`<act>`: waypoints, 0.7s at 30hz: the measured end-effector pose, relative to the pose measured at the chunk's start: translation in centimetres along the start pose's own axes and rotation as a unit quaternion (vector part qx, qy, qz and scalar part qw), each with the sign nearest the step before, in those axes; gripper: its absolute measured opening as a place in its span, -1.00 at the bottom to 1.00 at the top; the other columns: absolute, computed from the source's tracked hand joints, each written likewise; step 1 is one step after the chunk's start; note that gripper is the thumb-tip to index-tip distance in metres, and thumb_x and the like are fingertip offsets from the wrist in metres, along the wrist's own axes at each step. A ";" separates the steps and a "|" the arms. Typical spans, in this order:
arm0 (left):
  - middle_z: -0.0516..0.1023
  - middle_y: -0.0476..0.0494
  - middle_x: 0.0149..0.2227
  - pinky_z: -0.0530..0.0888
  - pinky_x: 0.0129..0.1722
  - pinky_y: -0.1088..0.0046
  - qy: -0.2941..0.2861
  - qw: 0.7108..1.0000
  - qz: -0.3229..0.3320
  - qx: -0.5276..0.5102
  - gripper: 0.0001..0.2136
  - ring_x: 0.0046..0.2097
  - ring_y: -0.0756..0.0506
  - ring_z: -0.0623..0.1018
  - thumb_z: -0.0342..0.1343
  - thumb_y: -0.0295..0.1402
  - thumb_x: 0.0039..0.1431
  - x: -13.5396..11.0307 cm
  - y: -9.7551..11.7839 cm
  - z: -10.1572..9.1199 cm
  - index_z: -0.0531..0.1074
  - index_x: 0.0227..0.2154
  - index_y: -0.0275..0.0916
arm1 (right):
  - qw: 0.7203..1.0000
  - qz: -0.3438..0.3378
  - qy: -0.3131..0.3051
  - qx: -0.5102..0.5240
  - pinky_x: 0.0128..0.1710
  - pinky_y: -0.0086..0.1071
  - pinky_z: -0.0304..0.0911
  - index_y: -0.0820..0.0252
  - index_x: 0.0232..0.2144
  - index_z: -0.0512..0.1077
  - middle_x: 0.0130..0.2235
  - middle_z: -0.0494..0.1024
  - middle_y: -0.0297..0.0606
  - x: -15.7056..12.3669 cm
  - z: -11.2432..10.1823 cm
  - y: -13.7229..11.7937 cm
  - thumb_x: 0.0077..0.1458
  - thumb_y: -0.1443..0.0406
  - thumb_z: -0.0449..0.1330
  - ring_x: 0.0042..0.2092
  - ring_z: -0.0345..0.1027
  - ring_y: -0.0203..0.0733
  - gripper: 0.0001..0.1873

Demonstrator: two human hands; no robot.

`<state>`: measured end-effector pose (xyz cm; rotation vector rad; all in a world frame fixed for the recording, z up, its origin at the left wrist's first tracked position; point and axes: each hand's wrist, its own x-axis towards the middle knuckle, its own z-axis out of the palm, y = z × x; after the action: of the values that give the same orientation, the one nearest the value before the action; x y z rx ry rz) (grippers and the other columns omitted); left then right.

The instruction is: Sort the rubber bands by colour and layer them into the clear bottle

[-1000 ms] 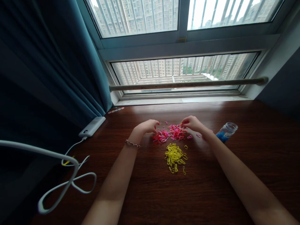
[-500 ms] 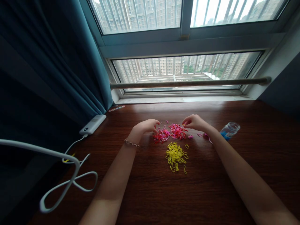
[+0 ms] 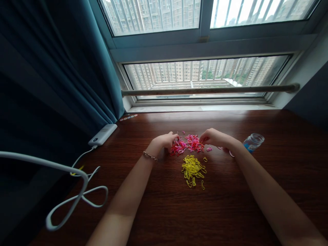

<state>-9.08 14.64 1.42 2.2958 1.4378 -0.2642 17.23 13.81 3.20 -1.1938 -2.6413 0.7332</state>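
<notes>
Two touching clusters of small pink and red rubber bands (image 3: 194,142) lie on the dark wooden table. My left hand (image 3: 166,140) reaches over the left cluster, thumb and fingers apart, the tips among the bands. At the right cluster's edge, my right hand (image 3: 213,137) has its fingertips pinched together and pointing down; whatever they hold is hidden. Nearer to me is a loose pile of yellow rubber bands (image 3: 192,167), with a few single ones beside it. One small pink clump (image 3: 209,149) sits just below my right hand.
A clear glass jar (image 3: 253,141) with something blue stands partly behind my right forearm. At left are a white power bank (image 3: 103,134) and its looping white cable (image 3: 85,174). A blue curtain (image 3: 102,85) hangs there; a window with a rail (image 3: 205,91) closes the back.
My left hand has moved right and further over the pink bands. My right hand has lowered its fingertips to the right cluster's edge. The yellow pile is unchanged.
</notes>
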 end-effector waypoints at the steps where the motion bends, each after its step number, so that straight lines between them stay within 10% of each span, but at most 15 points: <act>1: 0.37 -0.19 -0.09 0.36 -0.36 0.51 0.008 1.000 0.014 -0.004 -0.25 -0.23 -0.13 0.45 0.31 -0.44 -0.44 0.1 0.1 0.1 0.27 -0.01 -0.15 | 0.999 -0.014 -0.028 0.023 -0.48 -0.50 0.19 0.17 -0.41 0.54 -0.48 0.55 -0.35 -0.2 0.0 -0.6 -0.13 0.48 0.15 -0.44 0.38 -0.27 -0.76; 6: 0.50 -0.07 -0.42 0.31 -0.50 0.54 0.037 0.997 0.048 -0.049 -0.67 -0.44 -0.04 0.44 0.16 -0.48 -0.24 0.4 1.0 0.3 0.43 -0.28 -0.26 | 0.977 -0.069 -0.160 0.119 -0.49 -0.55 0.21 0.14 -0.26 0.51 -0.43 0.55 -0.38 -0.9 0.5 -3.9 -0.09 0.47 0.12 -0.43 0.38 -0.32 -0.68; 10: 0.49 -0.10 -0.48 0.32 -0.46 0.51 0.093 0.994 0.039 -0.042 -0.87 -0.48 -0.02 0.43 0.04 -0.44 -0.05 0.8 1.2 0.4 0.46 -0.43 -0.28 | 0.992 0.008 -0.120 0.041 -0.44 -0.53 0.22 0.13 -0.23 0.48 -0.41 0.53 -0.33 -0.6 0.8 -3.9 0.02 0.38 0.12 -0.39 0.39 -0.28 -0.76; 15: 0.40 -0.24 -0.13 0.34 -0.17 0.43 0.167 0.985 0.014 -0.026 -0.58 -0.16 -0.15 0.44 0.10 -0.25 -0.03 0.9 0.5 0.4 0.32 -0.07 -0.26 | 0.968 0.220 -0.018 -0.121 -0.28 -0.24 0.25 0.31 -0.02 0.30 -0.14 0.39 0.12 -0.2 1.6 -1.4 -0.06 0.17 0.24 -0.19 0.37 0.12 -0.44; 21: 0.14 -0.37 0.07 0.33 -0.08 0.41 0.049 0.999 0.014 -0.016 0.08 0.01 -0.28 0.34 0.33 -0.05 -0.56 1.0 0.4 1.4 0.01 0.12 -0.33 | 0.979 0.183 0.029 -0.084 -0.24 -0.30 0.24 0.13 0.15 0.07 -0.05 0.24 0.05 1.1 4.4 -0.2 -0.16 -0.07 0.23 -0.16 0.35 0.03 -0.12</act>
<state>-8.22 14.72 -0.14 2.3302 1.4443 -0.1212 14.89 12.90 -0.61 -1.7510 -2.5040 0.5195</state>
